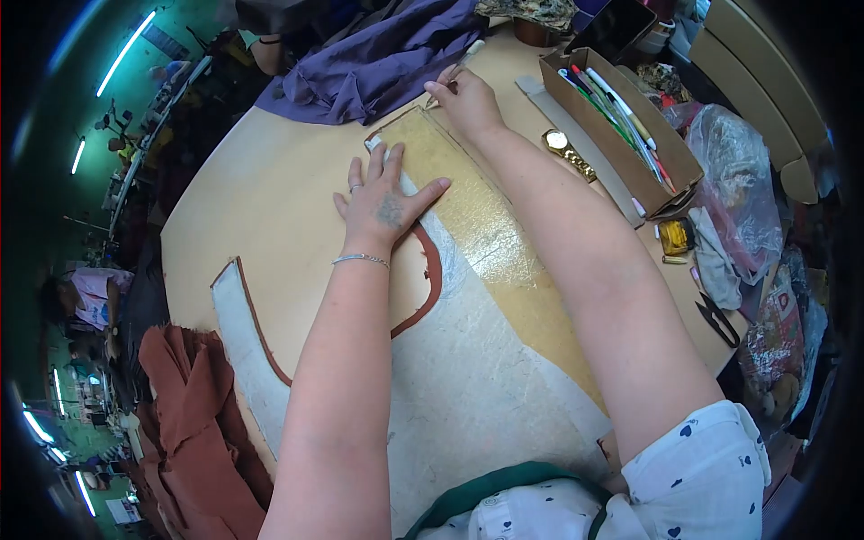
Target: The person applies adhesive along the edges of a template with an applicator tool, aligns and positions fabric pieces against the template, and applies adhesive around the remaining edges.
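The left hand (385, 202) lies spread on a glossy yellow sheet (493, 225); the right hand (470, 104) grips a slim, pale-ended pen (472, 50).

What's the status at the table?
Left hand spread over edge of yellow template. Right hand gripping pen-like tool near template's far end. Purple cloth nearby, not covering it.

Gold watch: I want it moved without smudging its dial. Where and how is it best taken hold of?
Likely by the middle of the band, pinched across its width from above. The dial faces up at the far end, clear of that hold. With the right forearm on one side and cardboard box on the other, straight down seems best.
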`<state>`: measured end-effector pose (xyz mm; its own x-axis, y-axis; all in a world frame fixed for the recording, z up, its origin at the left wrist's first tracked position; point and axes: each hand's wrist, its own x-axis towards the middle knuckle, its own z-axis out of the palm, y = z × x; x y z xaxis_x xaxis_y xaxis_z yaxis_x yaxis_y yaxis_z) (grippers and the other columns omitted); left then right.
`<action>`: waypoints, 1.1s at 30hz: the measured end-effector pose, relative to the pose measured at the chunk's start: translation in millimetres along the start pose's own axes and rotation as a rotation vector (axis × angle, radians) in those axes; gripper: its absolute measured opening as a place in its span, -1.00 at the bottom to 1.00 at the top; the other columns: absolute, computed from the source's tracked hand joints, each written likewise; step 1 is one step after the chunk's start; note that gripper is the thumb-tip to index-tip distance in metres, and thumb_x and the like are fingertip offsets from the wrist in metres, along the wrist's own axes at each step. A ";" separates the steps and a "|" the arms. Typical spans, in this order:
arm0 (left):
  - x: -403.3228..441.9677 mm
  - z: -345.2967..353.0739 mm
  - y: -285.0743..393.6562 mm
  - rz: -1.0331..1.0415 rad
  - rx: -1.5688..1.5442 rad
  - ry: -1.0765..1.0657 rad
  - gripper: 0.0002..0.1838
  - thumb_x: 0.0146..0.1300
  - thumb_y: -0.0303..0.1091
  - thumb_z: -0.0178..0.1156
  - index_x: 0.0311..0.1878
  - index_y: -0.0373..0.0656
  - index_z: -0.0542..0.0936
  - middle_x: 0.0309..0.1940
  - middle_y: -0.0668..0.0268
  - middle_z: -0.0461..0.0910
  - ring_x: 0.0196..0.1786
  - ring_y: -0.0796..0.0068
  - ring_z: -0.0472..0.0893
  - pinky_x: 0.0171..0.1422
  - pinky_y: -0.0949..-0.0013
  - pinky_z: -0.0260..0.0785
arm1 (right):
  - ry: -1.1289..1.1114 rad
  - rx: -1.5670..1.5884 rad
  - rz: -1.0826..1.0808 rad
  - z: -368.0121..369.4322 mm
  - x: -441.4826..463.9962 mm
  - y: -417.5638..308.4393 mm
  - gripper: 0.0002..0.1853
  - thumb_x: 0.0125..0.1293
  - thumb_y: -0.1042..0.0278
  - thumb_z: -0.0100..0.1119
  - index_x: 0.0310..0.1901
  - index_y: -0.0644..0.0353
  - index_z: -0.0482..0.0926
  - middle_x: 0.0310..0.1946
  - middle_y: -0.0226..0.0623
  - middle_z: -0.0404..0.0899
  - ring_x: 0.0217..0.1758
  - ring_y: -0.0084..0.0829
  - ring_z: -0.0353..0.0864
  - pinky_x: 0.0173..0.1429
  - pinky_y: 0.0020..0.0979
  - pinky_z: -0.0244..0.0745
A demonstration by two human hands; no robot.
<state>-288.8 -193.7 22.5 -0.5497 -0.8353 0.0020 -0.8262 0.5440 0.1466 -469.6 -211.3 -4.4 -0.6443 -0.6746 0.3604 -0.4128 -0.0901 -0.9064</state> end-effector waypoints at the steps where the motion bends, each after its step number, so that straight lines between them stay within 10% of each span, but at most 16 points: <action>1: -0.2 0.1 0.3 0.000 -0.001 -0.001 -0.01 -0.16 0.49 0.04 0.34 0.14 0.18 0.40 0.37 0.00 0.44 0.15 -0.08 0.34 -0.24 -0.22 | -0.014 -0.028 0.004 -0.7 -2.2 -3.3 -0.77 0.14 0.24 0.25 -0.37 0.24 0.49 -0.52 -0.32 0.54 -0.42 -0.53 0.51 -0.27 -0.49 0.41; 16: -3.1 -3.7 3.8 -0.008 0.002 -0.034 -0.05 -0.08 0.42 0.05 0.36 0.14 0.14 0.42 0.34 -0.07 0.45 0.16 -0.13 0.34 -0.28 -0.24 | -0.198 -0.313 0.044 -102.7 -107.6 -56.7 -0.73 0.15 0.17 0.17 -0.31 0.24 0.47 -0.46 -0.04 0.56 -0.32 -0.08 0.57 -0.18 -0.19 0.43; 19: -15.2 7.5 9.3 0.094 0.189 0.363 -0.19 0.00 0.36 0.03 0.24 0.04 0.33 0.28 0.15 0.19 0.36 0.14 0.11 0.30 -0.18 -0.01 | -0.126 -0.171 0.061 -102.3 -117.7 -45.2 -0.72 0.15 0.16 0.17 -0.32 0.23 0.46 -0.49 -0.05 0.56 -0.34 -0.07 0.57 -0.21 -0.18 0.44; 24: -92.9 -24.9 84.9 0.438 0.017 -0.189 -0.36 -0.07 0.25 0.19 -0.21 -0.22 0.54 -0.24 0.16 0.51 -0.04 0.20 0.50 0.03 0.20 0.38 | -0.130 -0.170 0.014 -105.1 -118.8 -43.6 -0.73 0.15 0.16 0.17 -0.32 0.21 0.45 -0.51 -0.06 0.55 -0.36 -0.06 0.57 -0.24 -0.17 0.45; 33: -124.0 -21.5 97.0 0.483 0.002 -0.159 -0.10 -0.28 0.22 0.34 -0.01 -0.40 0.44 0.09 -0.05 0.37 0.01 0.10 0.51 0.05 0.23 0.40 | -0.304 -0.180 0.058 -156.4 -162.5 -54.0 -0.77 0.15 0.21 0.17 -0.32 0.20 0.44 -0.50 -0.06 0.55 -0.37 -0.05 0.56 -0.25 -0.19 0.43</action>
<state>-298.2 -39.1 57.7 -0.8811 -0.4659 -0.0810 -0.4729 0.8657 0.1642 -443.3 17.8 20.4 -0.4599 -0.8645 0.2028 -0.5053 0.0670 -0.8603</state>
